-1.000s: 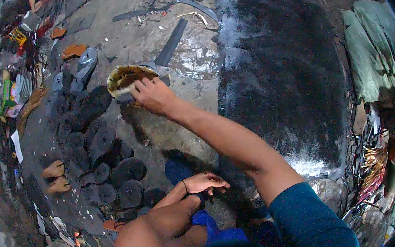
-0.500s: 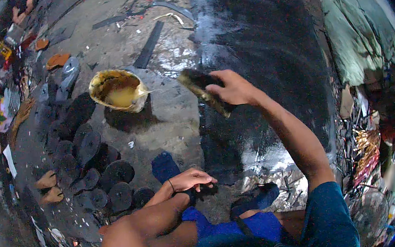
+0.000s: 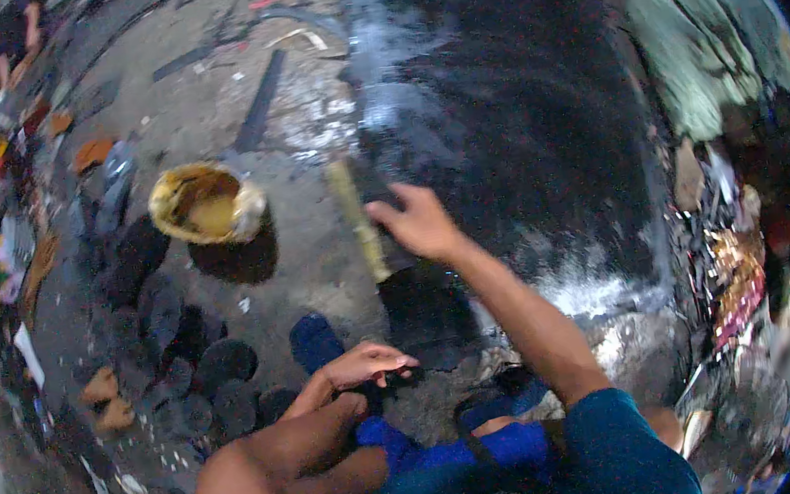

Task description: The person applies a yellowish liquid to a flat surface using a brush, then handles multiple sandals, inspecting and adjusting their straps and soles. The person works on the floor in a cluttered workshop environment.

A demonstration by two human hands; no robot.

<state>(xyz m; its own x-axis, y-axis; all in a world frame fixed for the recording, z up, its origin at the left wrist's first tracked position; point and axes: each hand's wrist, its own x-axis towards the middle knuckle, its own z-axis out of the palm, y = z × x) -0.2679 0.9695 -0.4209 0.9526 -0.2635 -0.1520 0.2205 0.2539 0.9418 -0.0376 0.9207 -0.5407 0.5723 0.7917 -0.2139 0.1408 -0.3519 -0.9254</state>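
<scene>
My right hand (image 3: 420,225) grips a wide brush (image 3: 357,224) with a dark back and a pale yellowish bristle edge, somewhat blurred. It is over the left edge of a large black sheet (image 3: 520,128) on the floor, which has wet-looking shiny patches. Whether the bristles touch the sheet I cannot tell. To the left of the brush stands a yellow-crusted container (image 3: 168,200) with yellowish liquid inside. My left hand (image 3: 367,363) rests by my bent knee, its fingers loosely stretched and holding nothing.
Dark round-ended flat pieces (image 3: 226,362) lie heaped at the left. A dark strip (image 3: 261,102) is on the floor beyond the container. Folded greenish sheeting (image 3: 688,34) lies at the right, above mixed scraps (image 3: 737,270). Another person's arm (image 3: 31,30) shows at the far left.
My right hand has swept the brush left and toward me, turning it more upright along the sheet's left edge. The view has shifted slightly. My left hand stays by the knee.
</scene>
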